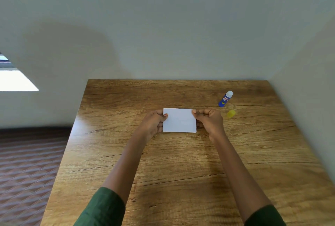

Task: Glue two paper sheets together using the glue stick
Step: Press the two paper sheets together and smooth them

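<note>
Reaching forward with both arms, forearms bare, green sleeves [103, 207] bunched near the elbows. Pinching paper [179, 120] at its left edge with left hand [153, 123], thumb on top, fingers curled underneath. Pinching the right edge with right hand [210, 119] the same way, hands level and facing each other, wrists roughly straight.

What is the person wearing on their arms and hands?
Dark green cloth: the left sleeve and right sleeve end near the elbows. No ring, watch or glove shows on the left hand or right hand.
</note>
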